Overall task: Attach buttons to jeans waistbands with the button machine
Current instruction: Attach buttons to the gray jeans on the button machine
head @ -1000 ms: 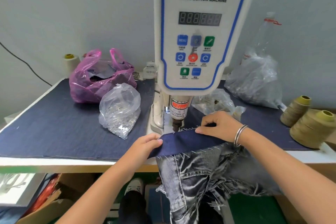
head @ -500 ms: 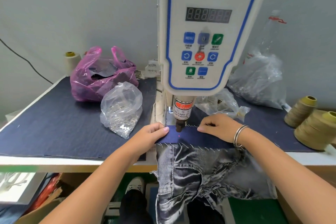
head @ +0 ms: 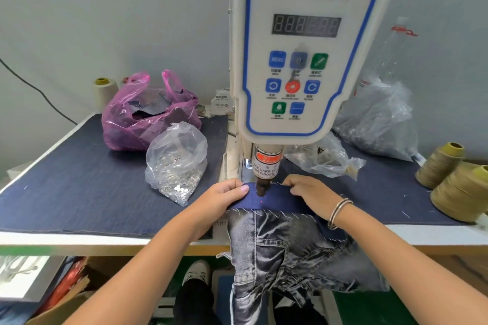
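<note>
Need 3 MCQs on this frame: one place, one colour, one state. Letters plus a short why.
1. Where is the clear bag of metal buttons?
A. left of the machine
B. right of it
C. on the floor

2. What colour is the waistband?
A. red
B. dark blue
C. white

3. How does the left hand meet the waistband?
A. hovers apart
B. grips its end
C. lies flat on the table

Key: 1 A, it stands left of the machine. 2 B, the strip under the press head is dark blue. 3 B, thumb and fingers curl over its end.

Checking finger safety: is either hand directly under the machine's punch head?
No: the left hand and right hand hold the waistband on either side of the punch head.
</note>
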Action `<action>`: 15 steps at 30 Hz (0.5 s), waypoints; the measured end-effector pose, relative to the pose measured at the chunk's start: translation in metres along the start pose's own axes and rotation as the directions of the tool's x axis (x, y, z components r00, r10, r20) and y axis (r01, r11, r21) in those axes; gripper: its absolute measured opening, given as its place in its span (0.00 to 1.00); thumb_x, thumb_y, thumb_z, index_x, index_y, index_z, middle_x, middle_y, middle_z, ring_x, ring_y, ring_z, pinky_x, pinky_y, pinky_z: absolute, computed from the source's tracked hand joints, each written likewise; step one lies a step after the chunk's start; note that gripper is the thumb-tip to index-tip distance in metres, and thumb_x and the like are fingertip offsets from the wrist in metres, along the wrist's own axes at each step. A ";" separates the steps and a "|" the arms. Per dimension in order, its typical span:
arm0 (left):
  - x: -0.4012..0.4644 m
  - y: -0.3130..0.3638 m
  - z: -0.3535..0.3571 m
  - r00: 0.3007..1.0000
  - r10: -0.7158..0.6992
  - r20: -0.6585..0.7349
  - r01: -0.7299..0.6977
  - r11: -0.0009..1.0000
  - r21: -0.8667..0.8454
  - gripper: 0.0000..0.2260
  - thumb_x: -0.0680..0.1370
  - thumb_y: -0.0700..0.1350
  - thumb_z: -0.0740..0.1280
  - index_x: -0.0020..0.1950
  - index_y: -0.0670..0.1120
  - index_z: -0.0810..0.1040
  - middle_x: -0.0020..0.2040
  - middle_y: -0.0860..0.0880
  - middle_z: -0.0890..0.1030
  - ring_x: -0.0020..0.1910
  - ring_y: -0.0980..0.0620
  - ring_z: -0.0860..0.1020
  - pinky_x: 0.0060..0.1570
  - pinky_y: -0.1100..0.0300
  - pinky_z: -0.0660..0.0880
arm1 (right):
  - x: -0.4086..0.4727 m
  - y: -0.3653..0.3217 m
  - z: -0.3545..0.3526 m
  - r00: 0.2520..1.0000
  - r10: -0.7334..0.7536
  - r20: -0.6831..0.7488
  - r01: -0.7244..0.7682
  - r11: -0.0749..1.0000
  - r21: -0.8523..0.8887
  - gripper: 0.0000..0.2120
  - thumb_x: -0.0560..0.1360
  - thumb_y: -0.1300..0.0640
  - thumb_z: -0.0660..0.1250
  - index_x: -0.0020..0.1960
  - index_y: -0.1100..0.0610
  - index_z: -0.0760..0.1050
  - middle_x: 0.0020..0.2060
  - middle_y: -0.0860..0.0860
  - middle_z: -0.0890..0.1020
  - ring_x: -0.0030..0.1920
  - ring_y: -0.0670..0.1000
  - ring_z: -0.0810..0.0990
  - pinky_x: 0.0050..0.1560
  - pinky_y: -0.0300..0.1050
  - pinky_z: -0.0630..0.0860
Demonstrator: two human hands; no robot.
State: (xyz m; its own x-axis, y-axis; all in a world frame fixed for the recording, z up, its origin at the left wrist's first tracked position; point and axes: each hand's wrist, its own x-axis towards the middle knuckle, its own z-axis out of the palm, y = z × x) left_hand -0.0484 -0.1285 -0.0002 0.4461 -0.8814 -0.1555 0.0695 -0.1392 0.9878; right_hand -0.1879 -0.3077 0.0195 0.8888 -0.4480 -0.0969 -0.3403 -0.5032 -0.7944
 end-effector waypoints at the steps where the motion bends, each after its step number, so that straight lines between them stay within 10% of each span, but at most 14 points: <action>1: 0.001 0.001 0.000 1.000 -0.004 0.005 0.004 1.000 -0.009 0.11 0.81 0.44 0.62 0.39 0.48 0.74 0.36 0.52 0.76 0.36 0.55 0.72 0.38 0.62 0.66 | -0.001 -0.001 0.003 0.999 -0.004 -0.039 0.008 0.995 0.102 0.12 0.79 0.62 0.60 0.37 0.59 0.73 0.34 0.54 0.74 0.41 0.46 0.69 0.46 0.46 0.64; 6: 0.001 -0.001 0.003 0.999 -0.014 0.030 0.013 0.999 0.046 0.13 0.81 0.50 0.62 0.51 0.44 0.83 0.50 0.49 0.85 0.50 0.51 0.82 0.53 0.62 0.75 | -0.002 -0.001 0.016 0.991 -0.126 -0.056 0.125 0.992 -0.011 0.20 0.75 0.50 0.69 0.28 0.50 0.67 0.24 0.42 0.67 0.28 0.40 0.63 0.32 0.37 0.60; 15: 0.007 -0.003 0.015 0.985 0.085 -0.149 -0.071 0.993 0.097 0.12 0.81 0.50 0.63 0.39 0.47 0.75 0.33 0.56 0.77 0.32 0.60 0.73 0.33 0.70 0.68 | 0.002 -0.008 0.019 0.998 -0.040 -0.042 0.047 0.982 0.185 0.16 0.78 0.56 0.65 0.47 0.72 0.76 0.37 0.61 0.77 0.40 0.50 0.71 0.43 0.45 0.66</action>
State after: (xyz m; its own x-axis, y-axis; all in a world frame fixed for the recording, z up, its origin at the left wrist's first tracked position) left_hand -0.0587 -0.1405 -0.0042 0.5781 -0.8130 -0.0694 -0.0491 -0.1195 0.9916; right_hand -0.1775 -0.2905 0.0141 0.8882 -0.4577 -0.0396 -0.2351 -0.3787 -0.8952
